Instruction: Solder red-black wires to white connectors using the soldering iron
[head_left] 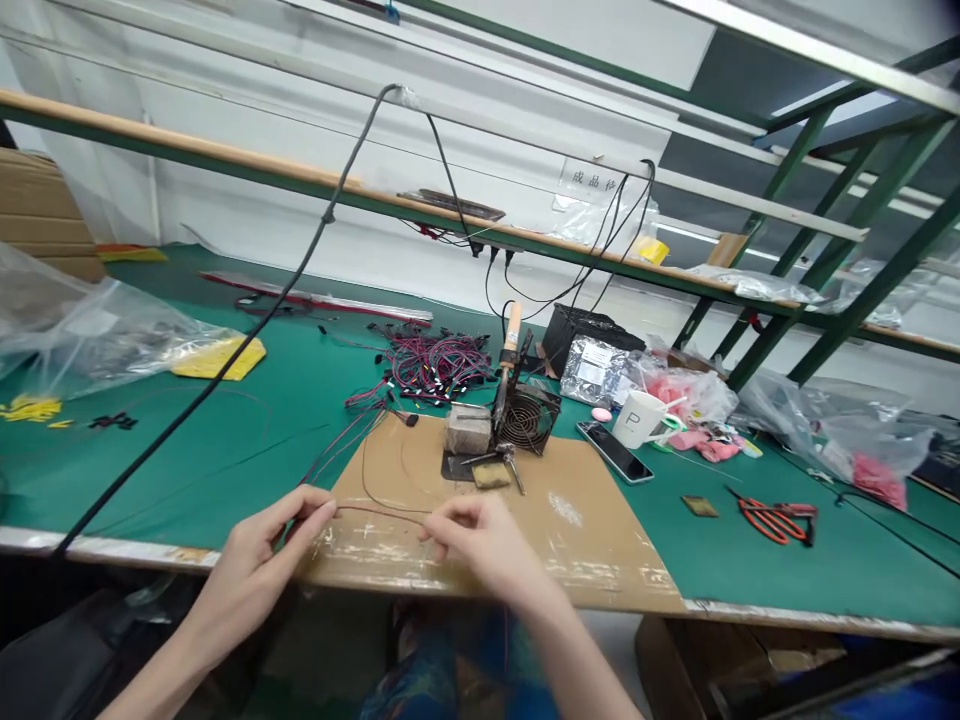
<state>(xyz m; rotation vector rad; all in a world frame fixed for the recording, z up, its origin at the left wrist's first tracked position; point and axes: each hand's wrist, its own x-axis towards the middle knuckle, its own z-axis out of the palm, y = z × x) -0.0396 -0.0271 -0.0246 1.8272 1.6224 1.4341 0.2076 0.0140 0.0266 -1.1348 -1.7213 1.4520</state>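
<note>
Between my two hands a thin dark red wire (379,511) is stretched over the front of a cardboard sheet (600,520). My left hand (281,540) pinches it at one side, and more thin wires trail from that hand up the left edge of the cardboard. With fingertips pressed together, my right hand (476,535) grips the wire's other end. Just beyond stand a soldering iron (511,335) with its tip down, a grey block (468,430), a small round fan (531,418) and a yellowish sponge (491,475).
A heap of red and black wire leads (435,365) lies behind the cardboard. To the right are a phone (615,452), a white mug (641,420) and orange-handled cutters (772,520). A black cable (300,265) slants across the left side. Plastic bags (97,330) lie far left.
</note>
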